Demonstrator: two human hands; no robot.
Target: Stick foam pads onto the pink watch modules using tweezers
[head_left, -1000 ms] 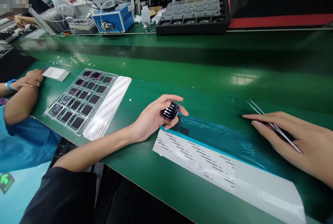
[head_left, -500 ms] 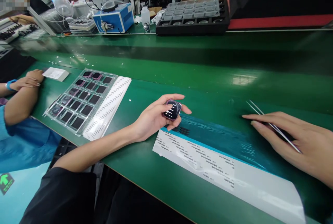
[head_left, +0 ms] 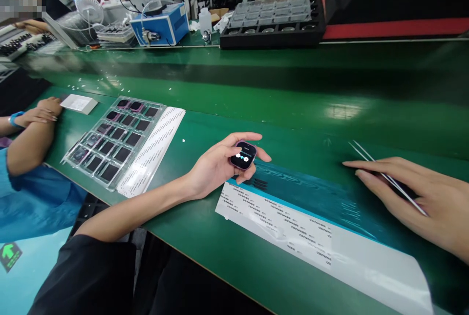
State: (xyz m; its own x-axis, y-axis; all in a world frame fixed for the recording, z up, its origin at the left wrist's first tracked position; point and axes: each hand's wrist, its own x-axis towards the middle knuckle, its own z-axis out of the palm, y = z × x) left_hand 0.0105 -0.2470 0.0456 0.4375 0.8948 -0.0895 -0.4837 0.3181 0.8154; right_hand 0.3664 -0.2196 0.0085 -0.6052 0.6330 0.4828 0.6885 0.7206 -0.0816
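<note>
My left hand [head_left: 216,163] holds a small smartwatch body [head_left: 243,154] without a strap, thumb resting on its lit screen. White and blue marks show on the dark display. Over the bench at the right, my right hand [head_left: 414,183] grips a pair of thin metal tweezers [head_left: 389,178], tips pointing away to the upper left. Between the hands lies a sheet of white label backing [head_left: 271,222] with rows of small black print, its far strip covered by blue film [head_left: 308,188]. The watch is just above the sheet's left end.
Left of my arm, a clear tray [head_left: 117,134] holds several dark-screened watch pieces, with another printed strip [head_left: 154,151] along its side. A co-worker's folded arms [head_left: 32,134] rest by a white box [head_left: 78,103]. A blue machine [head_left: 161,25] and a black tray [head_left: 271,36] stand at the back.
The watch screen has changed from a list-like display to one with white and blue symbols. Both hands have stayed nearly in place.
</note>
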